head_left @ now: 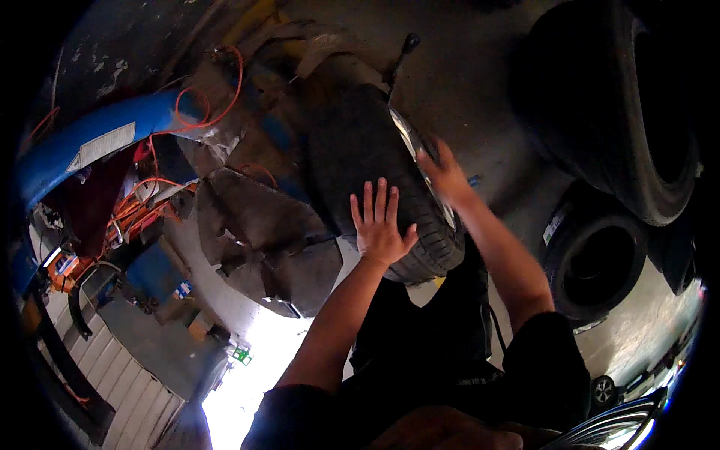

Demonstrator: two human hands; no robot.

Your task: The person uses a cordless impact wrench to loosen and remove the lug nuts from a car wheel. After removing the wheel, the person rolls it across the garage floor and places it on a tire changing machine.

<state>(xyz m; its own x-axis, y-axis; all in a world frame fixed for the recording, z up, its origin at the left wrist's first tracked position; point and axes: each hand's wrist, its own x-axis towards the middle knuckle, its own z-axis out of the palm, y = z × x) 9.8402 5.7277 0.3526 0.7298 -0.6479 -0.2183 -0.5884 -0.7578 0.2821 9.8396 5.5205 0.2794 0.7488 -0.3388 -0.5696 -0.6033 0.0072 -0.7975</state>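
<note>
A car wheel with a black tyre point(352, 157) stands upright in front of me. The pale metal rim point(405, 135) shows along its right side. My left hand point(381, 229) lies flat on the tread, its fingers spread. On the right side of the wheel, my right hand point(444, 174) is against the sidewall next to the rim. Its fingers look stretched and slightly bent, and it grips nothing that I can make out. The wheel's lower end is close to my dark-clothed legs point(427, 330).
Left of the wheel is a tyre machine's dark turntable point(270, 232). Orange hose point(225, 112) coils near a blue machine part point(90, 142). Large tyres point(622, 112) and a smaller tyre point(596, 266) stand at the right. A thin lever with a black knob point(410, 43) rises behind the wheel.
</note>
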